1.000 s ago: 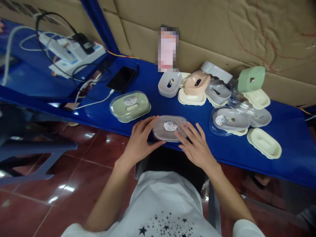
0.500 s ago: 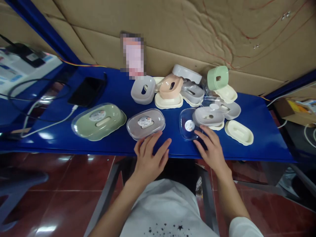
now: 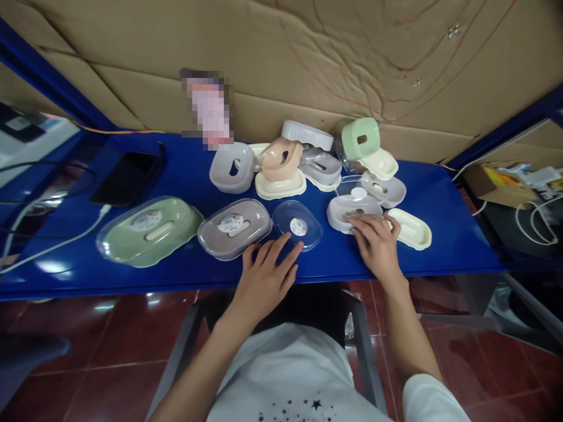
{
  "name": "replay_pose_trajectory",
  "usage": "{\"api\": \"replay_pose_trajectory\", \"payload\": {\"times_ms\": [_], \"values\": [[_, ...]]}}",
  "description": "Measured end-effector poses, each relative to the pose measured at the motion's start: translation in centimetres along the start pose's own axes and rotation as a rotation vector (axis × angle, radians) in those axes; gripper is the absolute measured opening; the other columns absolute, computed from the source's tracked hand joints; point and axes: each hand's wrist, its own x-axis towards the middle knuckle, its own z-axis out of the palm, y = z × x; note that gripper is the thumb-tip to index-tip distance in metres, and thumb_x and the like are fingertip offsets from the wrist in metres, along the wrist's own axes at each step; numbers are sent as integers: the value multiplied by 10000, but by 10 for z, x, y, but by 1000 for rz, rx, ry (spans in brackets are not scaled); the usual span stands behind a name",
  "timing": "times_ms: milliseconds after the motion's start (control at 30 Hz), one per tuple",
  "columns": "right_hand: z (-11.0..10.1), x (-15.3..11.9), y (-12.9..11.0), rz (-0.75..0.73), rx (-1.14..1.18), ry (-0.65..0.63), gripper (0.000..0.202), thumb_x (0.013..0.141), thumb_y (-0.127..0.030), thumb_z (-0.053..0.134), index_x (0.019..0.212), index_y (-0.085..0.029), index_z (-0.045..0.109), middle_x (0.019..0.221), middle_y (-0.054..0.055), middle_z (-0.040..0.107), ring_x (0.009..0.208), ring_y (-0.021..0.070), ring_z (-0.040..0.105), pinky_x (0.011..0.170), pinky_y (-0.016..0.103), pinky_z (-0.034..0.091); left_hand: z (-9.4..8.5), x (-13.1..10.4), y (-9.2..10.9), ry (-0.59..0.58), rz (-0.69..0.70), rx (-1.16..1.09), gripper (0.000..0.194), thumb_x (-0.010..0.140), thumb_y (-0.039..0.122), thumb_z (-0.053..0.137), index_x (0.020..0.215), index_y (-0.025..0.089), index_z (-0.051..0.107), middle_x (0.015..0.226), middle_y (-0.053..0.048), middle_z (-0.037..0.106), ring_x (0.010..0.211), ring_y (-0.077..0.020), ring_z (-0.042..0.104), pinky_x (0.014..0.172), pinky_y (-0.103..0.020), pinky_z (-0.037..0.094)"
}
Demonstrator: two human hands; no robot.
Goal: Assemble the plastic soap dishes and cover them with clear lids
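My left hand (image 3: 266, 278), fingers spread, rests at the near edge of a clear lid (image 3: 308, 234) with a round white sticker. Left of that lid lie a grey box under a clear lid (image 3: 224, 239) and a green box under a clear lid (image 3: 132, 243), both stickered. My right hand (image 3: 377, 246) has its fingertips on the near side of a grey box (image 3: 347, 211), fingers bent; whether they grip it is unclear. Beside that hand, to the right, sits a cream tray (image 3: 413, 230).
Behind are a peach box (image 3: 277, 165) on a cream tray, a large grey box (image 3: 231, 179), more grey pieces and a green box (image 3: 367, 138). A black phone (image 3: 125, 179) with a cable lies at the left. Cardboard (image 3: 272, 58) backs the blue table (image 3: 281, 271).
The clear lid has moved left, beside the lidded grey box. My right hand has left the lid and reached the grey box on the right. The view has shifted.
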Motion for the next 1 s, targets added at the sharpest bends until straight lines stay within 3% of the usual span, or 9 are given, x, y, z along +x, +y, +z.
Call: {"api": "replay_pose_trajectory", "payload": {"times_ms": [200, 367, 500, 733, 1000], "values": [[-1, -4, -2, 33, 27, 6, 301, 1096, -288, 562, 1352, -248, 715, 1208, 104, 745, 1178, 256, 686, 1147, 485, 381, 5, 0, 8, 55, -88, -21, 564, 1049, 224, 600, 1605, 259, 513, 1599, -190, 568, 1278, -390, 660, 1053, -581, 488], [-3, -7, -22, -90, 182, 8, 300, 1078, -252, 625, 1365, -276, 707, 1214, 80, 751, 1162, 232, 703, 1043, 416, 457, 11, 4, 33, 92, 130, -83, 442, 1055, 178, 572, 1496, 194, 601, 1532, -158, 642, 1250, -316, 682, 1027, -474, 539], [-13, -10, -20, -90, 178, 33, 366, 1071, -240, 630, 1431, -288, 677, 1227, 79, 755, 1145, 243, 708, 1006, 410, 484, 17, 14, 44, 78, 234, -100, 410, 1067, 185, 557, 1473, 165, 611, 1547, -147, 636, 1273, -296, 672, 1060, -460, 542], [-15, -13, -3, -42, 15, -99, 379, 1096, -290, 585, 1473, -291, 623, 1406, 91, 730, 1265, 290, 674, 1028, 455, 431, 19, 15, 33, 81, 183, -124, 385, 1079, 193, 548, 1455, 156, 622, 1491, -156, 668, 1267, -302, 672, 1071, -491, 541], [-23, -13, -21, -120, 130, -167, 338, 1086, -312, 632, 1423, -287, 645, 1394, 61, 752, 1276, 277, 677, 1046, 446, 432, 17, 7, 32, 70, 178, -190, 345, 1083, 201, 547, 1409, 170, 652, 1452, -144, 687, 1253, -299, 674, 1075, -493, 533]]}}
